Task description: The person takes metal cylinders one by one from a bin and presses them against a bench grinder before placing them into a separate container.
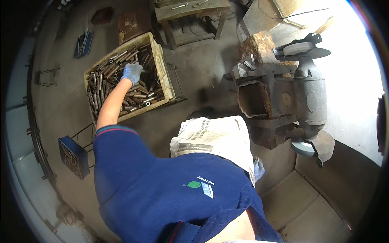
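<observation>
My left hand (132, 73), in a blue-grey glove, reaches down into a yellowish plastic crate (168, 83) heaped with short metal tubes (108, 75). Its fingers curl over the pile, and what seems to be a tube end pokes out beside them. The tubes lie in all directions, some rusty brown, some shiny. On the other side, my right hand (258, 169), gloved the same way, hangs low beside a whitish printed apron (214, 135); my body hides part of it and its fingers do not show clearly.
A bench grinder (311, 97) with wheels at both ends stands to the right, beside a rough metal box-like stand (253, 99). A worn table (194, 10) stands at the far side. Blue bins (83, 44) sit to the left, one near holding thin pieces (71, 158).
</observation>
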A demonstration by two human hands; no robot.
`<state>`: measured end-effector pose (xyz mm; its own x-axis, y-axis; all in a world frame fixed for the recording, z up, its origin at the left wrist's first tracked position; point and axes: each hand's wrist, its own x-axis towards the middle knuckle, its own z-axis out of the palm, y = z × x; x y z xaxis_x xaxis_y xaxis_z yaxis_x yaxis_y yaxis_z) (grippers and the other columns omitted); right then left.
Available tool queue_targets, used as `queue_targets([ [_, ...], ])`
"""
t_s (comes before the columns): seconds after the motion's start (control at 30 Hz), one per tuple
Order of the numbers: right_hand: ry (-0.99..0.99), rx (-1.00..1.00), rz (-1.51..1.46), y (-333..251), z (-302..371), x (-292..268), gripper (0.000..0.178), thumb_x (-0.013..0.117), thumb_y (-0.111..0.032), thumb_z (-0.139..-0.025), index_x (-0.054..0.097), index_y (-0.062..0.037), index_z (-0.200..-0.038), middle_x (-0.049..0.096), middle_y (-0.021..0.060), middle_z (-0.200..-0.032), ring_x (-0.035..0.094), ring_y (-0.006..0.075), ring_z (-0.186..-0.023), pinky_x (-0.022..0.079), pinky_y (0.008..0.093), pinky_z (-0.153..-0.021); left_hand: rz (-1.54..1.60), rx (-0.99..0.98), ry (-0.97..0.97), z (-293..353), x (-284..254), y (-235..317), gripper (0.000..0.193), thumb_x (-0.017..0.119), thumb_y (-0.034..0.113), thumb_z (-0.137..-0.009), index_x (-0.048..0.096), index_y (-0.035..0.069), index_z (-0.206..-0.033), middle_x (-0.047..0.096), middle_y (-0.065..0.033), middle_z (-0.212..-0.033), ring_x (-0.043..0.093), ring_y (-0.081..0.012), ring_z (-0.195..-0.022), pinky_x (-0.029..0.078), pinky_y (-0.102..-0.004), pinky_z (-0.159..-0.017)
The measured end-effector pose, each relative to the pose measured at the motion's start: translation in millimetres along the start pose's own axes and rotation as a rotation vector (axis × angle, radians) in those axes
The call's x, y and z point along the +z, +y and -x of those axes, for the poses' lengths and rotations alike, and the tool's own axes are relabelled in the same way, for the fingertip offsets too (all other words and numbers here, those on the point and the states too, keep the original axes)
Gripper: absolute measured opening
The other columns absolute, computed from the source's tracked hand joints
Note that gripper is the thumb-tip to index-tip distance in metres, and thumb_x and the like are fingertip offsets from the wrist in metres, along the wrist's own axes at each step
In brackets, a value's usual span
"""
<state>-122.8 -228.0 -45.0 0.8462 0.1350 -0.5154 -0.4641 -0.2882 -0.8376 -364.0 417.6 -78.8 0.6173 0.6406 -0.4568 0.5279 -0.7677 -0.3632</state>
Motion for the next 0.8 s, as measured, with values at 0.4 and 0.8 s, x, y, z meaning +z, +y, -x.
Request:
queue_targets([
  [0.4, -0.188, -0.911, 0.463, -181.7, 31.6, 106.8, 0.044, 0.066, -0.024, -0.068, 0.063, 0.0031, -0.103, 0.058, 0.0209, -0.115, 0.058, 0.0333, -0.104, 0.047, 0.0372, -0.087, 2.368, 0.698, -0.264, 61.3, -200.4, 213.2, 0.028, 0.06, 0.007, -0.084, 0.056, -0.003, -0.11, 0.061, -0.0171, -0.108, 0.062, -0.0242, -0.095, 0.051, -0.0336, -0.086],
  [0.8, 0.223, -1.166, 0.549, -149.2, 34.8, 58.4, 0.037, 0.077, -0.019, -0.065, 0.065, 0.002, -0.093, 0.058, 0.022, -0.111, 0.059, 0.0347, -0.099, 0.049, 0.0388, -0.086, 2.084, 0.888, -1.015, 137.8, -251.5, 393.3, 0.028, 0.064, 0.013, -0.084, 0.058, -0.003, -0.106, 0.063, -0.0101, -0.096, 0.063, -0.0159, -0.082, 0.052, -0.0264, -0.076],
])
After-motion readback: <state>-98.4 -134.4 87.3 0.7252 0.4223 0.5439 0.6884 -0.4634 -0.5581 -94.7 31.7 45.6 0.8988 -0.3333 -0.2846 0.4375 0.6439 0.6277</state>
